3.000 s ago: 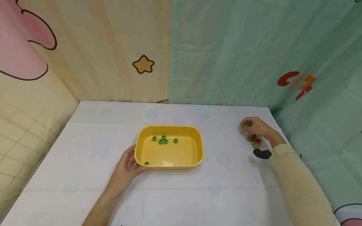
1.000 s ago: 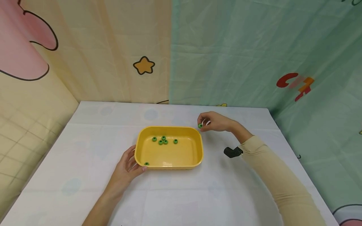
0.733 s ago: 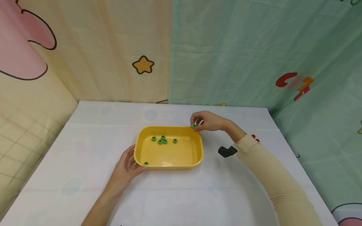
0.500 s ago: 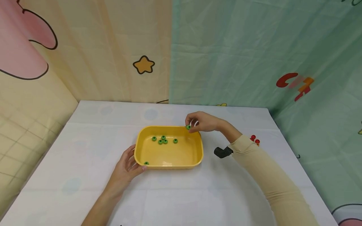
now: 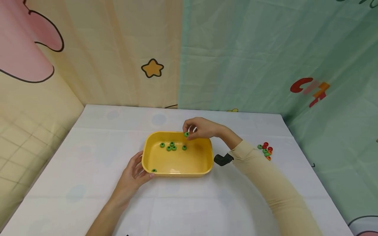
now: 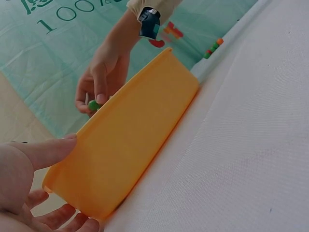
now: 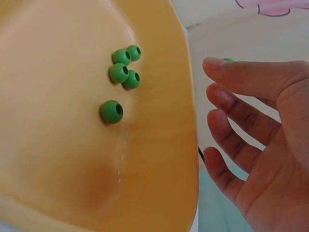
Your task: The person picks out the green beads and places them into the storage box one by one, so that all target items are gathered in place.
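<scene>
A yellow plastic tray [image 5: 180, 162] stands on the table, holding several green beads [image 7: 112, 111] with round holes. My left hand [image 5: 133, 172] grips its near left corner, thumb on the rim and fingers curled round the side. Over the tray's far rim, my right hand [image 5: 202, 127] pinches one more green bead [image 5: 186, 134] between thumb and fingertips. That bead also shows as a green ball [image 6: 93, 105] in the left wrist view; in the right wrist view the thumb mostly hides it.
A small group of red, orange and green beads [image 5: 266, 151] lies on the white-covered table [image 5: 177, 209] at the right. A black device [image 5: 223, 159] sits at the right wrist. Printed curtains [image 5: 236, 59] hang behind the table.
My right hand has carried a green bead leftward from the bead group at the right to above the tray's far rim. My left hand and the tray have stayed in place.
</scene>
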Action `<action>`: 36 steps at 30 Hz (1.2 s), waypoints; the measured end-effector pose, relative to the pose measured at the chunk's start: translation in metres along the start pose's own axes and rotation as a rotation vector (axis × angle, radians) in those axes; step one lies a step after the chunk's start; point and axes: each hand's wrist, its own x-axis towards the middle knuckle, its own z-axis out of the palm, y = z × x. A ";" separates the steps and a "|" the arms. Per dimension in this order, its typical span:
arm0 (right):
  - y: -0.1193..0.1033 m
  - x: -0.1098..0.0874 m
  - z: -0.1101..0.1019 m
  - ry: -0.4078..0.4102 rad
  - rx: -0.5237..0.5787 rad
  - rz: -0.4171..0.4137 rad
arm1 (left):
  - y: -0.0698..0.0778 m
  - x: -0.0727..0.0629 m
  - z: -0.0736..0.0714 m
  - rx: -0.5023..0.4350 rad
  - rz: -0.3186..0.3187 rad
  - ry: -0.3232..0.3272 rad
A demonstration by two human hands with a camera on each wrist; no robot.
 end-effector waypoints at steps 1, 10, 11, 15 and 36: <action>-0.001 0.002 0.001 -0.002 -0.002 -0.009 | 0.000 0.000 0.000 0.001 -0.003 0.001; -0.007 0.017 0.006 -0.027 -0.017 -0.056 | 0.002 -0.002 -0.001 0.010 -0.018 0.011; -0.007 0.018 0.006 -0.028 -0.019 -0.055 | 0.002 -0.002 -0.001 0.011 -0.018 0.011; -0.007 0.018 0.005 -0.025 -0.029 -0.032 | 0.003 -0.002 -0.001 0.015 -0.016 0.011; 0.008 -0.003 -0.003 0.016 0.008 0.033 | 0.000 -0.001 -0.001 0.007 -0.019 0.012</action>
